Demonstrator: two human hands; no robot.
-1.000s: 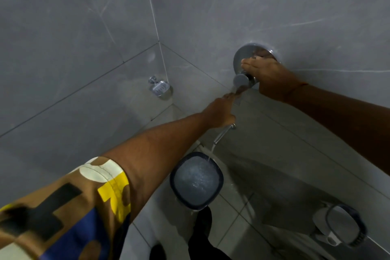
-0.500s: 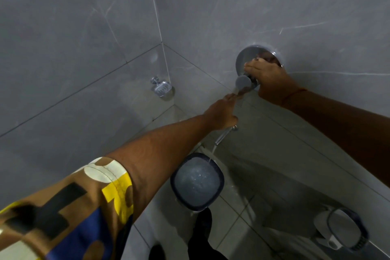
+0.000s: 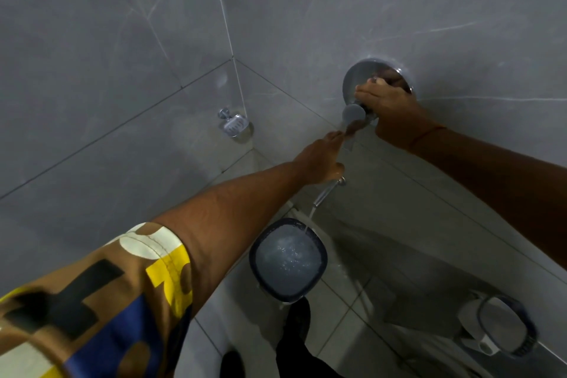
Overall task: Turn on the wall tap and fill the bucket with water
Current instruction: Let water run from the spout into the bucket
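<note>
**While water runs, both hands at the wall**

My right hand (image 3: 387, 107) grips the tap knob (image 3: 354, 113). My left hand (image 3: 319, 159) rests on the spout (image 3: 326, 192), fingers' closure unclear. Below both, the bucket (image 3: 288, 261) catches the stream (image 3: 309, 218).

Dim, grey light – edges warped, sleeve (image 3: 92, 301) blurred.
</note>
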